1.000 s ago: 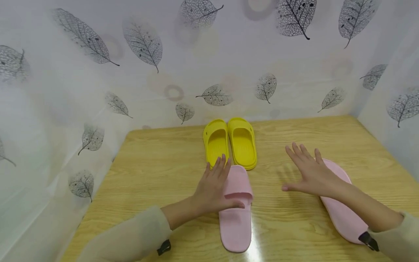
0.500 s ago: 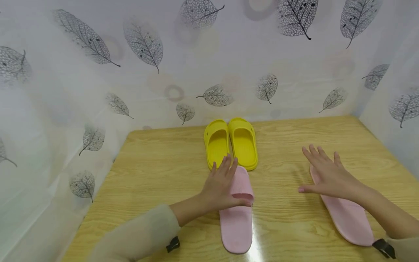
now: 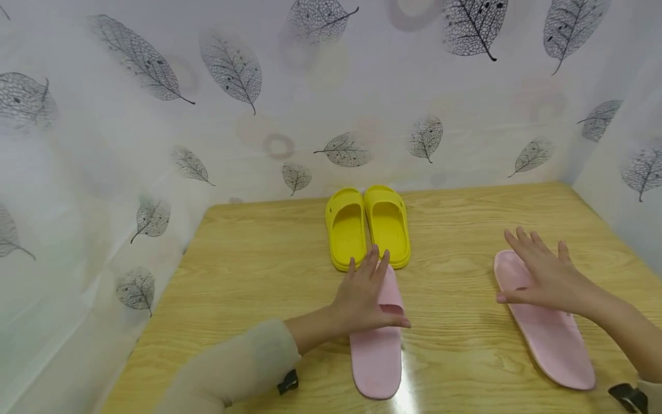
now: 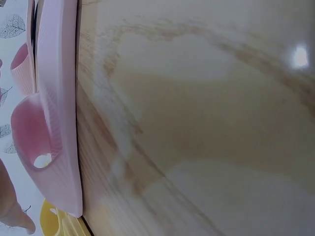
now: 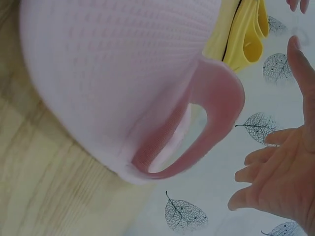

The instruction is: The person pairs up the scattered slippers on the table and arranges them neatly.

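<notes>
One pink slipper (image 3: 377, 365) lies flat near the middle front of the table, its toe toward the back. Above its strap is my left hand (image 3: 359, 299), fingers spread and straight, thumb pointing right. Farther right, a second pink slipper (image 3: 561, 353) lies slanted. My right hand (image 3: 553, 282) is over its strap and hides part of it; its fingers are also spread. Neither hand grips anything. In the right wrist view the right hand (image 5: 288, 172) is apart from the pink slipper (image 5: 113, 78), whose strap opening faces it.
A pair of yellow slippers, left one (image 3: 347, 238) and right one (image 3: 390, 230), stands side by side at the back, just beyond the middle pink slipper's toe. The wooden table (image 3: 248, 259) meets a leaf-printed sheet (image 3: 362, 86) at the back and sides.
My right hand has moved right until it is over the right pink slipper's strap, uncovering its toe and heel. My left hand has shifted slightly right. The slippers have stayed in place.
</notes>
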